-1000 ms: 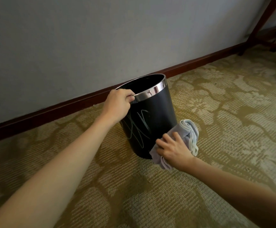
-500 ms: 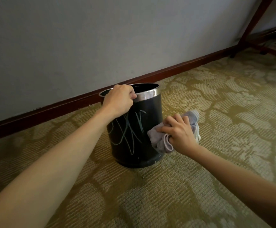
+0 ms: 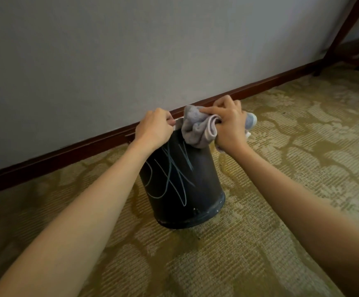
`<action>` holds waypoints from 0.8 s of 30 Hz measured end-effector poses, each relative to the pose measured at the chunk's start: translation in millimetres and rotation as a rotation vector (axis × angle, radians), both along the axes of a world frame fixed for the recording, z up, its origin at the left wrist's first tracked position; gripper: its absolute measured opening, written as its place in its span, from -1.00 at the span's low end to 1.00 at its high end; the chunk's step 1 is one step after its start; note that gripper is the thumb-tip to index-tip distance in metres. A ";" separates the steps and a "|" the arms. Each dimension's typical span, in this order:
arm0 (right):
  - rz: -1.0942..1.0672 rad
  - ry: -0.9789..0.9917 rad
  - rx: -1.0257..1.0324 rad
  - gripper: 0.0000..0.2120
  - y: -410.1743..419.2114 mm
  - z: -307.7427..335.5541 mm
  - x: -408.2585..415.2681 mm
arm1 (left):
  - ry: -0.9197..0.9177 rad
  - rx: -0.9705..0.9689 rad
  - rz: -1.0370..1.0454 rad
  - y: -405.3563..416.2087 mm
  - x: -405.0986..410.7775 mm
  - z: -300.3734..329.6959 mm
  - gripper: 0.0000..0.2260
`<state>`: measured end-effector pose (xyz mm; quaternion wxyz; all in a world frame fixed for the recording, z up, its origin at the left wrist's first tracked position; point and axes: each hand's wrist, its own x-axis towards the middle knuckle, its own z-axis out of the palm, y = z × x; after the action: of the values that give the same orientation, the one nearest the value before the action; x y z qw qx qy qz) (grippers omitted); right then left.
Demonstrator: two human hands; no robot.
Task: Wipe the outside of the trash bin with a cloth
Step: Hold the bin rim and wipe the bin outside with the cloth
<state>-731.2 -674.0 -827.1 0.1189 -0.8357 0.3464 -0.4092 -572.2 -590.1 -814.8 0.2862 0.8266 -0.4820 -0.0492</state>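
Observation:
A black round trash bin (image 3: 187,189) stands on the carpet, tilted away toward the wall, with pale chalky scribbles across its near side. My left hand (image 3: 156,127) grips its metal rim at the top left. My right hand (image 3: 230,123) holds a bunched grey cloth (image 3: 198,129) pressed against the top right of the bin, over the rim. The rim is mostly hidden by both hands and the cloth.
The bin sits on patterned olive carpet (image 3: 281,168) close to a grey wall with a dark red-brown baseboard (image 3: 67,153). Dark wooden furniture legs (image 3: 343,33) stand at the far right.
My right hand has carried the cloth up from the bin's lower right side to its top edge. The bin has tipped away toward the wall, while my left hand kept hold of the rim.

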 end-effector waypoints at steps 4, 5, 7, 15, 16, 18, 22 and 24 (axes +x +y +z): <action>0.049 0.201 -0.032 -0.70 23.8 -21.4 -1.6 | -0.007 0.017 0.007 -5.2 9.4 -1.0 -0.80; 0.103 0.273 -0.086 -0.71 30.0 -31.1 -9.4 | 0.003 0.018 0.009 -5.6 14.8 -0.9 -0.81; 0.232 0.407 -0.188 -0.68 42.2 -55.3 -30.1 | 0.016 0.013 0.006 -4.3 25.7 -1.6 -0.82; 0.279 0.505 -0.122 -0.58 48.2 -94.9 -66.6 | 0.144 -0.013 -0.208 5.2 33.4 -0.7 -0.76; 0.275 0.496 -0.124 -0.58 48.0 -95.4 -66.1 | 0.147 0.003 -0.229 7.3 34.3 -0.3 -0.77; 0.273 0.480 -0.126 -0.57 47.5 -96.6 -66.1 | 0.184 0.034 -0.250 13.2 42.2 -0.4 -0.81; 0.248 0.442 -0.152 -0.54 41.0 -93.7 -62.0 | 0.286 0.022 -0.196 33.1 67.2 -8.4 -0.80; 0.254 0.434 -0.161 -0.53 38.6 -92.9 -59.1 | 0.302 -0.009 -0.149 42.2 76.2 -15.6 -0.78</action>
<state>-790.3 -635.4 -920.0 0.0253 -0.9474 0.2225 -0.2285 -496.0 -547.9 -830.4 0.3545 0.7705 -0.4939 -0.1917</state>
